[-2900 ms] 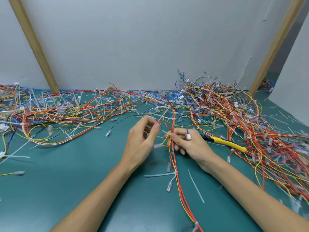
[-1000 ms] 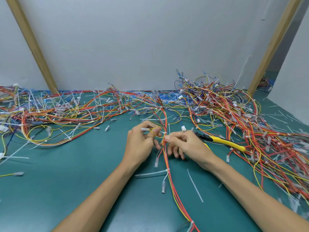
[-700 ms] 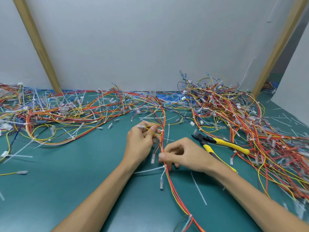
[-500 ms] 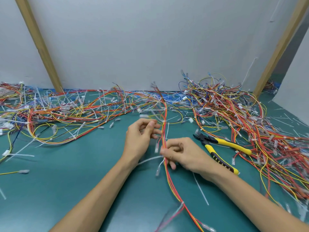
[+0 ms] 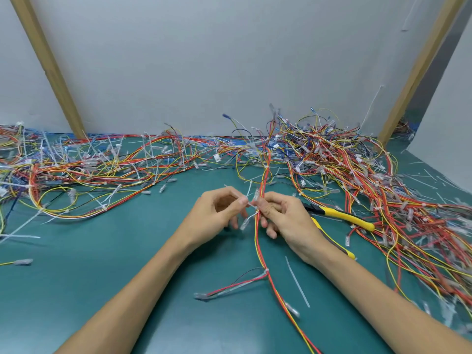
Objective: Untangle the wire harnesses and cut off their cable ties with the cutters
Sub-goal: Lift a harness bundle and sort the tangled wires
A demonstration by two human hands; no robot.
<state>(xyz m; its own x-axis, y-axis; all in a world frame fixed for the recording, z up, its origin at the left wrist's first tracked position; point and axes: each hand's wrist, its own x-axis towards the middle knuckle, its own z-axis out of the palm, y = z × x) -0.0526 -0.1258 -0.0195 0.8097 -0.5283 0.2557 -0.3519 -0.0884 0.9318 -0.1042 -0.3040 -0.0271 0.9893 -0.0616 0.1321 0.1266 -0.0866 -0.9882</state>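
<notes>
bridging left hand (image 5: pixel 217 213), right hand (image 5: pixel 286 215): harness (image 5: pixel 256 241)

The right hand (image 5: pixel 283 215) is being brought back up the wire harness (image 5: pixel 259 251) toward 12 o'clock, meeting the left hand (image 5: pixel 217 213); a white cable tie (image 5: pixel 251 205) is being pinched by the left grip, and the cutters (image 5: pixel 342 217) at 3 o'clock are being partly covered.

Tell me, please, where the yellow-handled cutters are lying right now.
In the head view, the cutters lie on the green table right of centre, partly behind the right hand, beside the right-hand wire pile.
</notes>
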